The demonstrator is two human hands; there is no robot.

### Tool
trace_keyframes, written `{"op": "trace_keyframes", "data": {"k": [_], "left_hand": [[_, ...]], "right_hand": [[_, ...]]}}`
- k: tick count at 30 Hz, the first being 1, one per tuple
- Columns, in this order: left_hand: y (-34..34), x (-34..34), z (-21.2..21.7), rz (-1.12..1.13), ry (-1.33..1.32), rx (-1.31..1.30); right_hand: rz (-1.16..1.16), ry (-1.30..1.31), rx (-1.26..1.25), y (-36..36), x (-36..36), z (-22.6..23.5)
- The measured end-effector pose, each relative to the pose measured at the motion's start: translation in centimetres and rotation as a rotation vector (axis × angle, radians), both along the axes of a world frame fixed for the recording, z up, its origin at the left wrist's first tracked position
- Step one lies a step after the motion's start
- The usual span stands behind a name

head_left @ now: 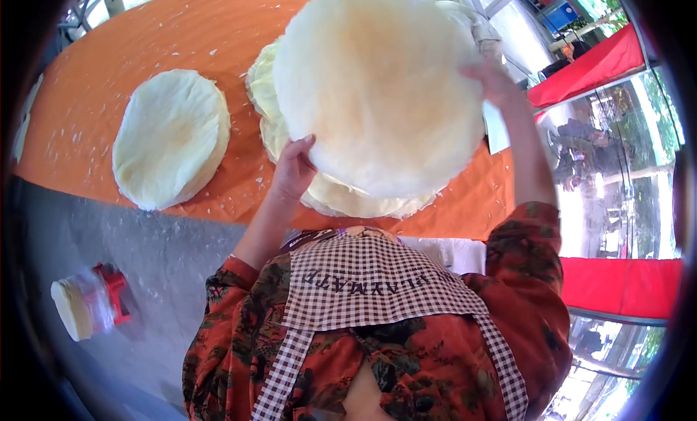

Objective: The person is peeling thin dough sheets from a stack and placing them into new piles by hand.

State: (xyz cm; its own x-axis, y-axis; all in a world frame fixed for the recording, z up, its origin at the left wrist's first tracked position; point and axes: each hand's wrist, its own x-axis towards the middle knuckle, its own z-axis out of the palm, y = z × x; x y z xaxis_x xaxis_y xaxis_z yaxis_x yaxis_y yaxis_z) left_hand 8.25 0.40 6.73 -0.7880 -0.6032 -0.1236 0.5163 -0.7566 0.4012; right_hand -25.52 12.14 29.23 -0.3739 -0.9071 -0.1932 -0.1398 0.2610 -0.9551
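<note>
One pale round sheet (377,87), gripped at its edges by left hand (294,174) and right hand (495,83), masking much of one pile (356,198); second stack (170,139), leftward, on orange tabletop (80,123).

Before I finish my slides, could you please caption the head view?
Left hand and right hand hold a large pale disc above an orange table, a round stack at left.

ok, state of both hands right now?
Left hand: closed on the lower-left edge of the large round flatbread, thumb on top.
Right hand: holding the same flatbread at its right edge; slightly blurred.
</note>
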Motion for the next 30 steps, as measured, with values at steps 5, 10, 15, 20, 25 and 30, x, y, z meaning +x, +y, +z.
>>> {"op": "trace_keyframes", "data": {"k": [5, 10, 15, 20, 25, 30], "left_hand": [[-0.3, 1.2, -8.4, 0.122, -0.469, 0.000], [0.0, 0.3, -8.2, 0.167, -0.636, -0.018], [0.1, 0.2, -7.3, 0.185, -0.646, -0.110], [-0.3, 1.4, -6.4, 0.149, -0.569, -0.039], [-2.0, 0.5, -5.7, 0.100, -0.580, 0.083], [-4.4, 2.7, -0.4, 0.241, -0.548, 0.008]], "right_hand": [[-0.249, -0.559, 0.396, 3.9, -2.7, -24.4], [-0.244, -0.490, 0.161, 5.7, -0.3, -26.5], [-0.537, -0.232, -0.054, 5.0, 4.5, -25.6], [-0.439, 0.146, 0.071, 4.9, 4.1, -27.0], [-0.430, 0.007, -0.050, 5.6, 4.9, -23.3], [-0.259, 0.065, -0.285, 1.4, 7.4, -15.3]]}}
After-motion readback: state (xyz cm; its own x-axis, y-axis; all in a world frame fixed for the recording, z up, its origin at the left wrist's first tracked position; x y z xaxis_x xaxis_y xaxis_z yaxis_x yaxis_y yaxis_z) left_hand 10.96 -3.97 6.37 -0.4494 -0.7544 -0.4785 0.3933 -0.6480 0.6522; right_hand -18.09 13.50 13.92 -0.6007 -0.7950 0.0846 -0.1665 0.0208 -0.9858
